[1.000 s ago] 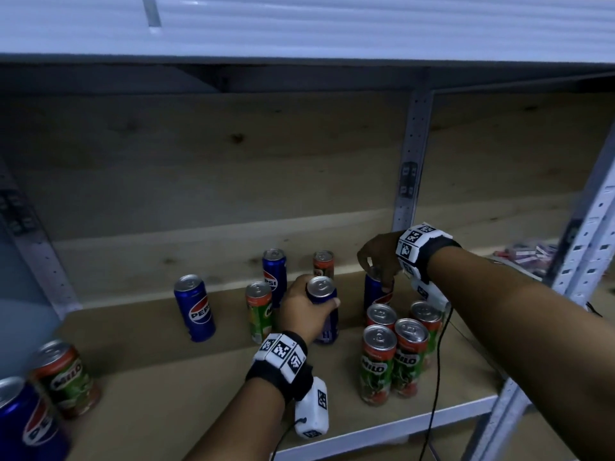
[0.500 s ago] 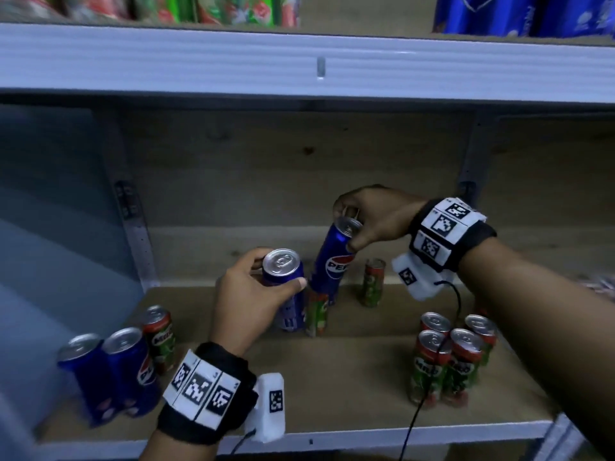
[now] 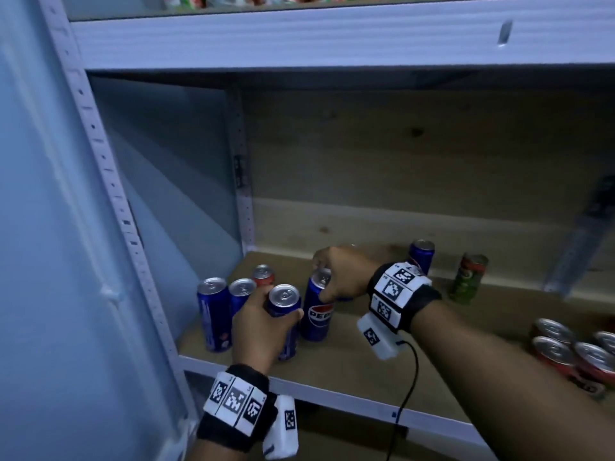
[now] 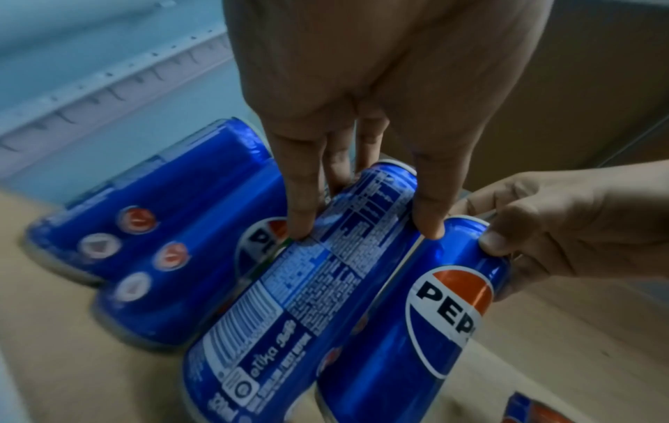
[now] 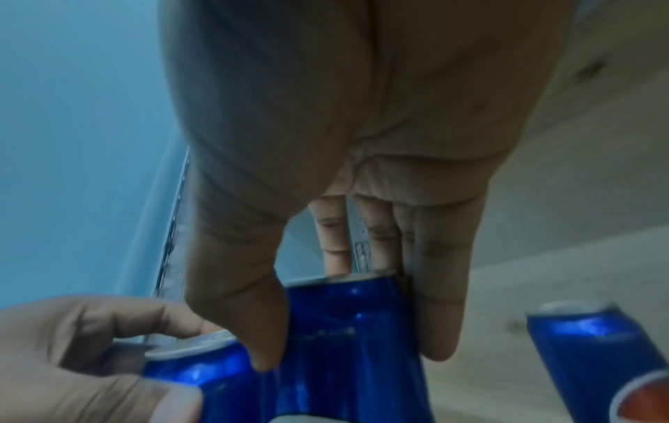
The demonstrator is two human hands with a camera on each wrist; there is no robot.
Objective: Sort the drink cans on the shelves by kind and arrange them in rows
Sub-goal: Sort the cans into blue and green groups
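My left hand (image 3: pixel 266 319) grips a blue Pepsi can (image 3: pixel 285 307) round its top, near the shelf's front edge. Its label shows in the left wrist view (image 4: pixel 297 286). My right hand (image 3: pixel 336 277) pinches the rim of a second Pepsi can (image 3: pixel 316 319) from above, right beside the first; the can is upright in the right wrist view (image 5: pixel 347 343). Two more Pepsi cans (image 3: pixel 213 314) stand just left of them by the shelf's left wall. Whether the held cans touch the board I cannot tell.
A Milo can (image 3: pixel 263 276) stands behind the Pepsi group. Farther back are one Pepsi can (image 3: pixel 421 256) and a green Milo can (image 3: pixel 467 277). Several Milo cans (image 3: pixel 572 357) cluster at the front right. A metal upright (image 3: pixel 109 201) and the upper shelf's edge (image 3: pixel 332 38) bound the bay.
Both hands carried their Pepsi cans left and down to the shelf's left end, beside the two standing Pepsi cans. The right hand's can went from tilted to upright.
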